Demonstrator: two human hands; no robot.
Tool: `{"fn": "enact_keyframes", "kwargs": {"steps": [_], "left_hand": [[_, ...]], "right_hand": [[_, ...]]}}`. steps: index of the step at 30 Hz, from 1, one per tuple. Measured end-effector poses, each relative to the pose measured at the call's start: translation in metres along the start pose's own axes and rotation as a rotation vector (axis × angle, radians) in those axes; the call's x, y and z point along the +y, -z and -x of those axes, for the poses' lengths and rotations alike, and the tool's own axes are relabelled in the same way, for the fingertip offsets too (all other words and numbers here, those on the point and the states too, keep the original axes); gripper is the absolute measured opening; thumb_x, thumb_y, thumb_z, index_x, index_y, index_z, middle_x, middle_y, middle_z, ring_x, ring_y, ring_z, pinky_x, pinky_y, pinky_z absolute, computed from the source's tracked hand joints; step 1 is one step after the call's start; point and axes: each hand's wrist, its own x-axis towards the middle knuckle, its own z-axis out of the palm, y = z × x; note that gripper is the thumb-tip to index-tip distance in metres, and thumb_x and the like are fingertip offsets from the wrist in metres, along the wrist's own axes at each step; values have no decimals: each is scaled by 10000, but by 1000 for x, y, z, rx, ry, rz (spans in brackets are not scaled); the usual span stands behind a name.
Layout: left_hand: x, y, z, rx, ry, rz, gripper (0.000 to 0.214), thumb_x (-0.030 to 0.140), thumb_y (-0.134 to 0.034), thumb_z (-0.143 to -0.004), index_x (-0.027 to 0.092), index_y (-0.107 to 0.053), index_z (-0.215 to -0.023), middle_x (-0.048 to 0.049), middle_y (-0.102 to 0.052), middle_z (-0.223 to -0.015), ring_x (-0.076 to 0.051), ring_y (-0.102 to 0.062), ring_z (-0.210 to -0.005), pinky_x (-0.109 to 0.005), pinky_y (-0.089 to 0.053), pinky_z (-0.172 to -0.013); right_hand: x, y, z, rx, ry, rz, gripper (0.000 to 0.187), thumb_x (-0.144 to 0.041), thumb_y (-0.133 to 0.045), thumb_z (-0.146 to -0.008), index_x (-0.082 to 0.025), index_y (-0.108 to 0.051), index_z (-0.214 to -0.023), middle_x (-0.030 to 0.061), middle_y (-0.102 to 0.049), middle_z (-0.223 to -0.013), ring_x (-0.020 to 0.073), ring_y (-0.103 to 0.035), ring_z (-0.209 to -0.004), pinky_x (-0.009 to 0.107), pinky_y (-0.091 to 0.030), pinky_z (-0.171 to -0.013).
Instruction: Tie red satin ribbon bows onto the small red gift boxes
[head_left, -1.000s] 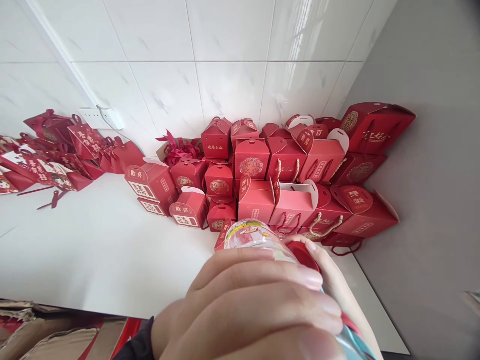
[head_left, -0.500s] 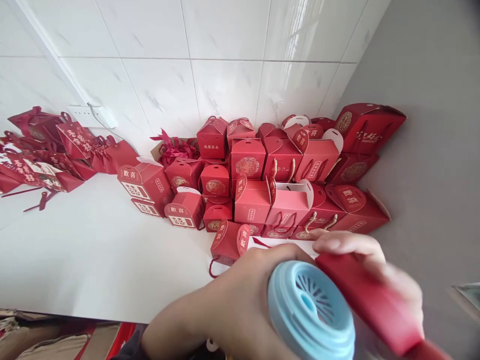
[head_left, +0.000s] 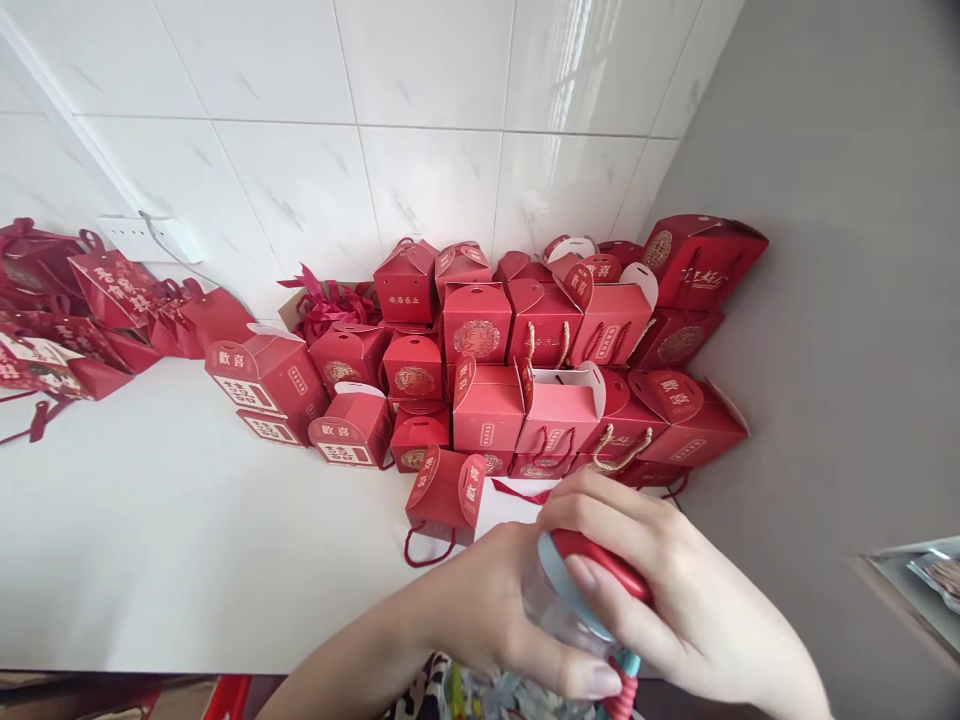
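My left hand is wrapped round a clear plastic bottle at the bottom of the view, just in front of the white table. My right hand is closed over the bottle's red cap, fingers curled on its top. A pale blue rim shows under the cap. A small red gift box with a cord handle stands on the table just beyond my hands.
Several red gift boxes are stacked against the white tiled wall and the grey side wall. More red bags lie at the far left under a wall socket. A shelf edge juts in at the right.
The bottle was tipped up before, then lowered with its blue mouth showing and the red cap swung aside. Now the cap sits on the mouth under my right hand.
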Motion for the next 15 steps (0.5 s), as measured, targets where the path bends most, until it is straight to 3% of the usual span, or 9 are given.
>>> {"fn": "enact_keyframes", "kwargs": {"steps": [2, 5, 8, 12, 14, 15], "left_hand": [[6, -3, 1, -62, 21, 21, 161, 250, -709, -693, 160, -665, -819, 19, -664, -813, -127, -630, -753, -192, -513, -635], [10, -1, -4, -54, 12, -34, 172, 238, -723, -679, 159, -633, -803, 14, -625, -779, -122, -588, -726, -186, -477, -596], [7, 7, -13, -182, -39, 81, 202, 249, -710, -710, 180, -622, -879, 14, -624, -844, -135, -601, -804, -219, -516, -721], [2, 10, -24, -378, -185, 286, 229, 286, -698, -688, 204, -573, -862, 17, -599, -910, -150, -589, -899, -264, -507, -885], [3, 7, -25, -410, -180, 295, 227, 289, -683, -679, 203, -568, -855, 8, -611, -892, -161, -599, -882, -281, -515, -874], [4, 4, -23, -367, -143, 255, 228, 285, -680, -680, 198, -580, -865, -2, -628, -886, -169, -611, -872, -286, -524, -849]], "right_hand": [[-7, 7, 3, -12, -116, 209, 233, -236, -395, -989, -200, -530, -803, 24, -550, -743, 145, -483, -601, 276, -387, -560], [-9, 14, 1, 2, -118, 288, 235, -309, -418, -983, -194, -539, -819, 20, -549, -696, 148, -483, -565, 280, -371, -532], [3, 15, -7, 37, 46, 145, 213, -331, -457, -946, -167, -593, -956, 51, -623, -752, 168, -561, -610, 290, -440, -550], [21, 7, -19, 168, 397, -327, 275, -390, -470, -917, -181, -637, -978, 75, -701, -861, 188, -668, -740, 318, -554, -668], [22, 3, -21, 192, 439, -433, 286, -397, -465, -916, -182, -647, -962, 77, -712, -880, 185, -686, -772, 313, -567, -695], [21, 3, -20, 177, 387, -387, 268, -366, -461, -921, -178, -648, -960, 79, -713, -885, 179, -686, -775, 301, -562, -694]]}}
